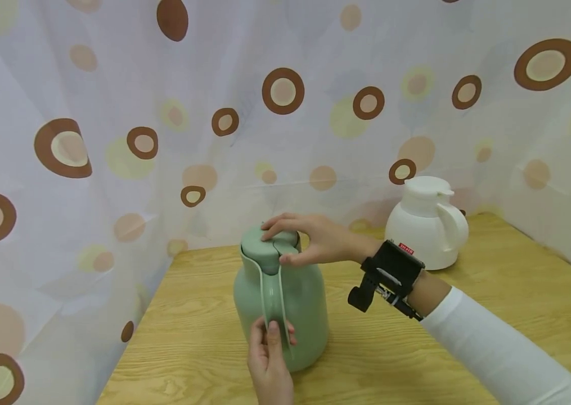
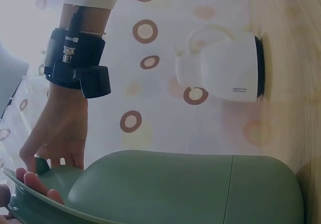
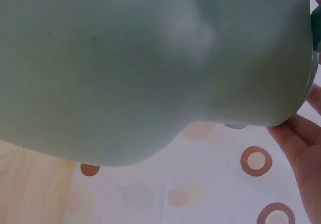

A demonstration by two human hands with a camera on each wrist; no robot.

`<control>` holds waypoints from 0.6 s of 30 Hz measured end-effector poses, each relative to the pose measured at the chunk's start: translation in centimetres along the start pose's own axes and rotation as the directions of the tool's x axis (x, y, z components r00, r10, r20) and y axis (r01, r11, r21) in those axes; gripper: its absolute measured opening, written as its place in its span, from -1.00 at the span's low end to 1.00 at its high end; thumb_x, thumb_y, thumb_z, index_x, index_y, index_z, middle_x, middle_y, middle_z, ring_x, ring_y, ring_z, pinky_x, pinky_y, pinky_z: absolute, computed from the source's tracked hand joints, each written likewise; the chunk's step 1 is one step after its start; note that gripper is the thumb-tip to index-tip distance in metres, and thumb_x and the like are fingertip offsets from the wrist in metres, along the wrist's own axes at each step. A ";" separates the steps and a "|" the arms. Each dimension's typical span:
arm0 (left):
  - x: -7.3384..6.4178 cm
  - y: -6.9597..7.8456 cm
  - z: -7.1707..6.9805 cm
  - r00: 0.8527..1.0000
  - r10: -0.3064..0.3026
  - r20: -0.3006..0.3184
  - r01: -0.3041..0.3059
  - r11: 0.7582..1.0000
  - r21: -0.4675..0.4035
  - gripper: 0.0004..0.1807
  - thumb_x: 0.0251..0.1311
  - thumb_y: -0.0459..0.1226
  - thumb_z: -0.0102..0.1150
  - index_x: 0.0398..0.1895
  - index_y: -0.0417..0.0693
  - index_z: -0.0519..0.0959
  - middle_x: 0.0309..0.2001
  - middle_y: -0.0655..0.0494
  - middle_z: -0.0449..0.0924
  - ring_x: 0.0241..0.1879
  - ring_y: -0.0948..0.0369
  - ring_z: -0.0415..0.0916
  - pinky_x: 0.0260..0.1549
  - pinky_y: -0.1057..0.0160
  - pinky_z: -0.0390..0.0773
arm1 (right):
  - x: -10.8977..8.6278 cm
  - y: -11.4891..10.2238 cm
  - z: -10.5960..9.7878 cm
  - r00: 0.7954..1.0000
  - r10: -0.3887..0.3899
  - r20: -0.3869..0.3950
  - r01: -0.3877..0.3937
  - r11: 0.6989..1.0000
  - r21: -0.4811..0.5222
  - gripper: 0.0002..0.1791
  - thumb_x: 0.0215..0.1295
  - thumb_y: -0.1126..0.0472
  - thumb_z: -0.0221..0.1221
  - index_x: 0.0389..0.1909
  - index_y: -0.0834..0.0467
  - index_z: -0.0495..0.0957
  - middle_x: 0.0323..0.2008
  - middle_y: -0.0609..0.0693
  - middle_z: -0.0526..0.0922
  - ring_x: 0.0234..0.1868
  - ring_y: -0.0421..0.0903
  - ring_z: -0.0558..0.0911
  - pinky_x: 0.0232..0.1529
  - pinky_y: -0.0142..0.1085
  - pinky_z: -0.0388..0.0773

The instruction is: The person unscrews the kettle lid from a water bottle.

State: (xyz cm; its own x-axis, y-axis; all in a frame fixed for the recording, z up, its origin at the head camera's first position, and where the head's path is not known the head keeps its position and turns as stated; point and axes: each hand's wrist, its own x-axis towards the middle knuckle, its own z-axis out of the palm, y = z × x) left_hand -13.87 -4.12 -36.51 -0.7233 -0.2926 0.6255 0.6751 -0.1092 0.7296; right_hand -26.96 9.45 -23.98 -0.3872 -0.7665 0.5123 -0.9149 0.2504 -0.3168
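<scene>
A pale green vacuum jug (image 1: 305, 304) stands upright on the wooden table, its handle (image 1: 272, 298) toward me. My left hand (image 1: 271, 360) grips the lower part of that handle, thumb on the near face and fingertips showing past its right edge. Over the top, my right hand (image 1: 310, 239) holds the round lid (image 1: 252, 242), fingers across it and thumb on the side close to the handle. In the left wrist view the right hand (image 2: 60, 128) reaches down to the jug's top. The jug's body (image 3: 125, 73) fills much of the right wrist view.
Behind and to the right stands a white jug (image 1: 422, 236) with its own handle and lid. The wooden table (image 1: 179, 337) runs back to a white curtain (image 1: 244, 56) printed with brown and yellow circles. A black camera (image 1: 394, 270) is strapped to the right wrist.
</scene>
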 end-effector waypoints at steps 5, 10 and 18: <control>0.0 0.0 0.0 1.000 0.015 0.009 -0.015 1.000 -0.005 -0.82 0.39 -0.45 -0.30 -0.23 -0.49 0.29 -0.46 0.13 0.45 -0.56 0.18 0.39 -0.43 0.37 0.44 | 0.1 1.0 -0.3 0.998 0.022 0.059 -0.033 0.983 0.180 -0.60 0.13 0.18 0.23 0.04 -0.01 0.50 0.18 -0.12 0.37 0.23 -0.18 0.27 0.16 -0.18 0.22; 0.0 0.1 -0.1 1.000 0.021 0.003 -0.021 1.000 -0.014 -0.82 0.39 -0.45 -0.29 -0.24 -0.48 0.29 -0.46 0.15 0.45 -0.57 0.16 0.38 -0.44 0.37 0.44 | 0.4 1.6 -0.8 0.987 0.057 0.150 -0.103 0.943 0.316 -0.58 0.13 0.22 0.20 0.06 0.01 0.48 0.23 -0.13 0.31 0.28 -0.18 0.19 0.21 -0.16 0.12; 0.1 0.2 -0.4 1.000 -0.003 -0.002 0.003 1.000 0.003 -0.83 0.40 -0.44 -0.31 -0.24 -0.46 0.29 -0.48 0.05 0.44 -0.55 0.16 0.38 -0.41 0.36 0.43 | 0.6 2.7 -1.0 0.989 0.006 0.145 -0.081 0.851 0.519 -0.56 0.07 0.31 0.14 0.05 0.23 0.48 0.24 0.07 0.32 0.33 -0.04 0.10 0.27 -0.16 0.02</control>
State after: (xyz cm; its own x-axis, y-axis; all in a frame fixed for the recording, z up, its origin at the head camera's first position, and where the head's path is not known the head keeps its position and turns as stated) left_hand -13.78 -4.52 -36.43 -0.7250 -0.2940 0.6228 0.6725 -0.1069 0.7323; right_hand -29.80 10.28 -23.78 -0.3717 -0.8428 0.3893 -0.6876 -0.0318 -0.7254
